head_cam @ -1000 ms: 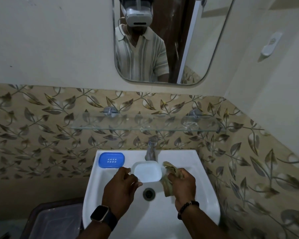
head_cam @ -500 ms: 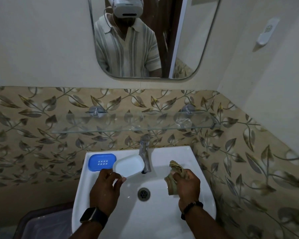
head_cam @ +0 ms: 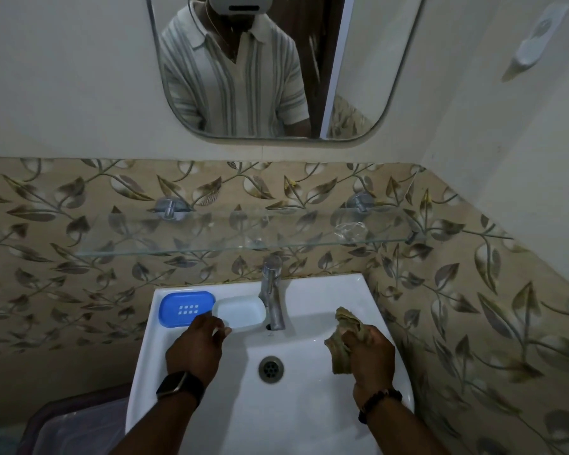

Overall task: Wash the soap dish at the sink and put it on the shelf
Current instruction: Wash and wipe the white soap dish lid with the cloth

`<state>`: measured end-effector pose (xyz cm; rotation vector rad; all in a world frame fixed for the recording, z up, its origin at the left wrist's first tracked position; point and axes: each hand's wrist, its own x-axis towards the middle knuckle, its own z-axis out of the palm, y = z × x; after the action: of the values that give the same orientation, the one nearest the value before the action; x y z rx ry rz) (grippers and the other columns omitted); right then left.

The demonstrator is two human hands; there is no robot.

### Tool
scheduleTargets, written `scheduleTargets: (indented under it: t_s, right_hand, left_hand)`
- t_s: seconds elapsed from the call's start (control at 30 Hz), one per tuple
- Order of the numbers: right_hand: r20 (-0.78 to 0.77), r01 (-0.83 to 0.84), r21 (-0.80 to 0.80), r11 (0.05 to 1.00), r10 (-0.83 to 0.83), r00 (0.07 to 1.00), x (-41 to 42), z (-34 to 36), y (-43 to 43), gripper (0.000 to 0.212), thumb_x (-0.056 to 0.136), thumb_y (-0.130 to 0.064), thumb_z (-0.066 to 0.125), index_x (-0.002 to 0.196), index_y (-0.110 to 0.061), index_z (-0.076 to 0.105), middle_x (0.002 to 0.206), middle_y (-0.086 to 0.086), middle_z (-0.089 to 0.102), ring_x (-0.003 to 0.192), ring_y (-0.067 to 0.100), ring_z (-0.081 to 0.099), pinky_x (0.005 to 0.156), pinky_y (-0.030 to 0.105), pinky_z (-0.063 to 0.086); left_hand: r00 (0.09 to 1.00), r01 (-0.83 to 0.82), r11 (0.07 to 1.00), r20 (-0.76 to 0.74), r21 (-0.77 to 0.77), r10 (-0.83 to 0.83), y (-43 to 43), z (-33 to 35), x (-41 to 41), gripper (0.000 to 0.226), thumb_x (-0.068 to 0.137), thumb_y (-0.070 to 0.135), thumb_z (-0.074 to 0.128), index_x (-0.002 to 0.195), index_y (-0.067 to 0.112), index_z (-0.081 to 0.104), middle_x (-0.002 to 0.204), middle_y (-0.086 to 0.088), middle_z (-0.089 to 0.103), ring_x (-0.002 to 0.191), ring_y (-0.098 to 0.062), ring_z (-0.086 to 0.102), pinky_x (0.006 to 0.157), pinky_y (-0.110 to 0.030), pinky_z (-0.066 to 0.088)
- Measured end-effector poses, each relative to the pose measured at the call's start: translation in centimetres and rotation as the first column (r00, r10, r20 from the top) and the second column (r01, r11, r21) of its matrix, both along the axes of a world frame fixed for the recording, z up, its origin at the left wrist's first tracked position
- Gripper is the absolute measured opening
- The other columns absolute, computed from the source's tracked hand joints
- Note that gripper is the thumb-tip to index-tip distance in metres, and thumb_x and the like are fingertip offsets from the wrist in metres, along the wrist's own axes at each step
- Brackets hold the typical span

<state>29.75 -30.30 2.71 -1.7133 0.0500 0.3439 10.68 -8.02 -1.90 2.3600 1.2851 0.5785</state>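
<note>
No words, numbers, labels or signs can be read anywhere in this view.

- A sink point(head_cam: 349, 290) fills the lower centre of the frame, its tap point(head_cam: 271, 292) at the back rim and drain point(head_cam: 271, 369) below it.
- Two soap dish parts sit left of the tap: a tray point(head_cam: 240, 311) just beside it, a slotted insert point(head_cam: 186, 308) at far left.
- A shelf point(head_cam: 243, 238) spans the wall above the tap, beneath a mirror point(head_cam: 368, 77) at upper centre.
</note>
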Motion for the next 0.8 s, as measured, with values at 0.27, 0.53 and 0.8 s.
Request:
scheduleTargets:
  t_s: [0.27, 0.53, 0.8]
  right_hand:
    - [-0.005, -0.008, 0.002, 1.0, 0.008, 1.0, 0.9, -0.4, -0.2, 0.011, 0.085, -0.004, 0.075, 0.083, -0.015, 0.072, 0.09, 0.012, 0.076, 0.087, 0.034, 0.072, 0.083, 0.051, 0.061]
    - [0.005, -0.062, 0.011, 0.998, 0.061, 0.998, 5.4, 0.5, 2.5, 0.012, 0.088, -0.014, 0.076, 0.079, -0.022, 0.071, 0.085, 0.001, 0.073, 0.079, 0.022, 0.069, 0.072, 0.032, 0.057]
    - [0.277, -0.254, -0.418, 0.872, 0.388, 0.879, 11.7, 1.0, 5.2, 0.043, 0.096, -0.025, 0.064, 0.138, -0.016, 0.059, 0.13, 0.009, 0.066, 0.117, 0.031, 0.061, 0.106, 0.041, 0.048]
  left_hand:
    - [1.0, 0.02, 1.0, 0.023, -0.001, -0.02, 0.8, -0.2, 0.6, 0.009, 0.094, 0.041, 0.063, 0.091, 0.032, 0.066, 0.11, 0.004, 0.071, 0.086, -0.026, 0.068, 0.066, -0.034, 0.055]
    - [0.998, 0.018, 1.0, 0.06, 0.004, -0.018, 0.8, 0.3, 0.4, 0.009, 0.092, 0.037, 0.067, 0.086, 0.031, 0.065, 0.104, 0.006, 0.071, 0.083, -0.025, 0.067, 0.061, -0.033, 0.052]
    - [0.999, 0.014, 1.0, 0.047, 0.02, -0.015, 0.9, -0.1, 0.6, 0.007, 0.089, 0.035, 0.073, 0.085, 0.032, 0.067, 0.1, 0.006, 0.073, 0.08, -0.024, 0.069, 0.058, -0.027, 0.043]
